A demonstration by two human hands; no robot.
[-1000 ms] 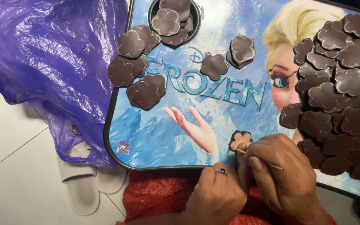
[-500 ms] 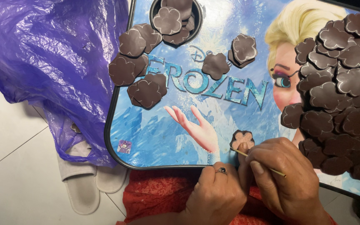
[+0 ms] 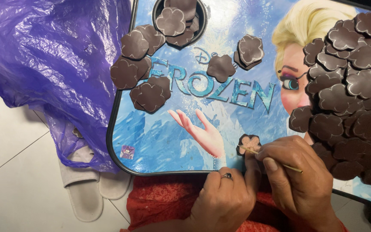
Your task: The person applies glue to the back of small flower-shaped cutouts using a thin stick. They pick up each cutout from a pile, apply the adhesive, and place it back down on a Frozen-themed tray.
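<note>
A small brown flower-shaped piece point(image 3: 249, 142) lies near the front edge of a blue picture-printed lap table point(image 3: 159, 141). My right hand point(image 3: 299, 178) holds a thin wooden stick point(image 3: 275, 160) whose tip rests on that piece. My left hand point(image 3: 226, 199), with a ring on one finger, rests at the table's front edge; its forefinger reaches up to the piece's lower side. More brown flower pieces lie in a loose group point(image 3: 140, 64) at the table's upper left, and several fill a round cup hole point(image 3: 179, 19).
A big heap of brown flower pieces point(image 3: 348, 94) covers the table's right side. A crumpled purple plastic bag point(image 3: 52, 64) lies left of the table on the white tiled floor. Pale slippers point(image 3: 91, 189) sit under the bag. Red cloth point(image 3: 159, 202) covers my lap.
</note>
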